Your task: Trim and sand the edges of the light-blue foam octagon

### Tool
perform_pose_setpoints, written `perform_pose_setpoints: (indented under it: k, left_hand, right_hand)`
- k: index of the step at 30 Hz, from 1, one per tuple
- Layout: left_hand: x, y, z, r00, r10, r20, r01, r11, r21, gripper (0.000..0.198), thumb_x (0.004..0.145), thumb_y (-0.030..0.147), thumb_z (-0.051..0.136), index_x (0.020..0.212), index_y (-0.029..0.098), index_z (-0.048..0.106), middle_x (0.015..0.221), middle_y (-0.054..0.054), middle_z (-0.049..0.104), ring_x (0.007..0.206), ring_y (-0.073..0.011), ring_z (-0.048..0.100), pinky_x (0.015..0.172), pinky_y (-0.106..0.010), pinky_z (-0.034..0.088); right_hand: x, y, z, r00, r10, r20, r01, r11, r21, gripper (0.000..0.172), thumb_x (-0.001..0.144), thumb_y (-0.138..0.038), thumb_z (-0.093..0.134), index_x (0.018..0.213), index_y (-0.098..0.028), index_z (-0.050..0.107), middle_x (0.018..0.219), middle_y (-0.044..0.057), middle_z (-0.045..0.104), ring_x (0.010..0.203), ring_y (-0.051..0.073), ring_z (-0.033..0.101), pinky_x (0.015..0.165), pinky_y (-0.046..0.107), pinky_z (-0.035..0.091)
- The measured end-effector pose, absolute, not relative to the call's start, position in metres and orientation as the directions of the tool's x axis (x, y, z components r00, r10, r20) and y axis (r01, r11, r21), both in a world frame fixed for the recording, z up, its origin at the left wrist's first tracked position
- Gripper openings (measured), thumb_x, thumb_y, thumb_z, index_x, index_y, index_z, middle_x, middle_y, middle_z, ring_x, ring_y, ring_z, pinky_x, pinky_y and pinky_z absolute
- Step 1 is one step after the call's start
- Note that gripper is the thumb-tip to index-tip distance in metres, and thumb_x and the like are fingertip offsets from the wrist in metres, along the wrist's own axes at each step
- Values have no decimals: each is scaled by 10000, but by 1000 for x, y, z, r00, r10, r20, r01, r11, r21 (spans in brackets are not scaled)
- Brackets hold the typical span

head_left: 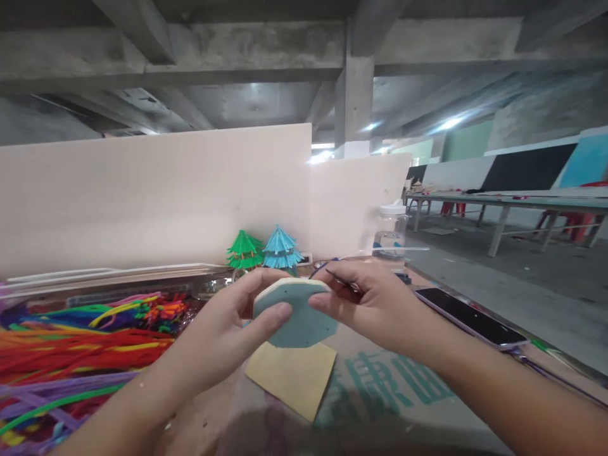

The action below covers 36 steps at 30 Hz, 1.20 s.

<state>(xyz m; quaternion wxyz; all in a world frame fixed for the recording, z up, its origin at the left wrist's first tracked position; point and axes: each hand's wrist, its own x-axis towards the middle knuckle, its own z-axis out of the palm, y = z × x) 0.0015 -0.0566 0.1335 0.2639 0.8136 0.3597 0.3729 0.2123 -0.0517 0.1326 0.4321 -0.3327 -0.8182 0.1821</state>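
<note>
Both hands hold up a pale blue eight-sided board (299, 326) with a cream edge and a few small dark dots on its face. My left hand (251, 313) grips its left side, thumb across the front and fingers behind. On the right, my right hand (365, 297) presses its thumb on the face near the upper corner; its other fingers are curled and partly hidden. A thin dark curved piece (335, 277) shows at those fingers, its kind unclear. Below the board lies a yellowish square sheet (297, 380).
Colourful pipe cleaners (90, 348) lie in a heap at left. Behind my hands stand a green tiered roof model (244, 250) and a blue one (281, 247). A clear jar (390, 231) stands at the back right, a phone (470, 318) lies nearer. A pale partition (156, 196) closes the back.
</note>
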Motion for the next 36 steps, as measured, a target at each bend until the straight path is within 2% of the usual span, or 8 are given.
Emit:
perform_pose_setpoints:
  k: [2,4,6,8,13,18,23,36]
  left_hand:
    - [2,-56,133,448,769,456,419,-632,653,271,896,446,547,1019,232,657,881,-26,648,761,-161,600,597,-214,470]
    - [2,-55,133,425,753,503,466,-658,591,255,899,435,543,973,232,680,844,-17,655,726,-153,595,587,-216,460]
    - [1,-53,132,408,729,550,510,-682,525,228,898,412,549,959,241,687,857,-8,669,727,-150,601,616,-223,466]
    - [1,-53,132,406,705,582,541,-699,469,210,900,388,548,971,249,689,878,-3,682,738,-149,610,636,-226,471]
    - [1,-56,133,422,655,627,558,-732,390,211,906,344,535,1007,238,687,911,-14,700,767,-152,628,640,-220,478]
    - [2,-57,133,447,618,647,578,-752,319,198,914,298,520,1013,230,678,888,-4,699,756,-133,633,638,-202,473]
    - [3,-57,135,434,594,677,595,-753,280,205,900,287,529,1015,215,683,899,-14,713,771,-143,647,654,-207,479]
    - [7,-63,137,472,567,675,586,-774,241,200,897,262,519,992,188,679,831,-6,712,700,-123,632,620,-191,474]
  right_hand:
    - [216,-53,132,-451,678,580,408,735,-542,256,886,-425,540,832,-191,628,683,-5,585,617,120,528,535,220,396]
    - [220,-55,132,-478,647,594,444,762,-472,301,945,-410,437,1049,-195,620,929,55,676,804,168,616,666,264,472]
    - [223,-56,133,-480,606,634,499,783,-371,378,976,-390,353,1252,-191,516,1176,114,642,1019,220,613,806,336,489]
    - [226,-56,133,-491,571,658,559,786,-265,423,981,-384,329,1339,-180,424,1272,146,593,1115,248,586,867,382,482]
    - [227,-55,130,-484,459,745,660,751,-33,467,977,-459,341,1303,-134,417,1050,149,666,901,238,651,756,351,503]
    - [226,-48,126,-438,251,863,655,747,115,263,998,-363,353,1040,-184,540,811,52,674,680,173,625,577,268,438]
    - [226,-43,124,-453,101,886,628,742,237,176,988,-296,416,969,-179,544,769,35,670,667,159,612,562,260,420]
    - [221,-42,119,-451,57,891,654,700,286,181,999,-295,393,937,-182,520,783,40,702,682,173,647,524,279,387]
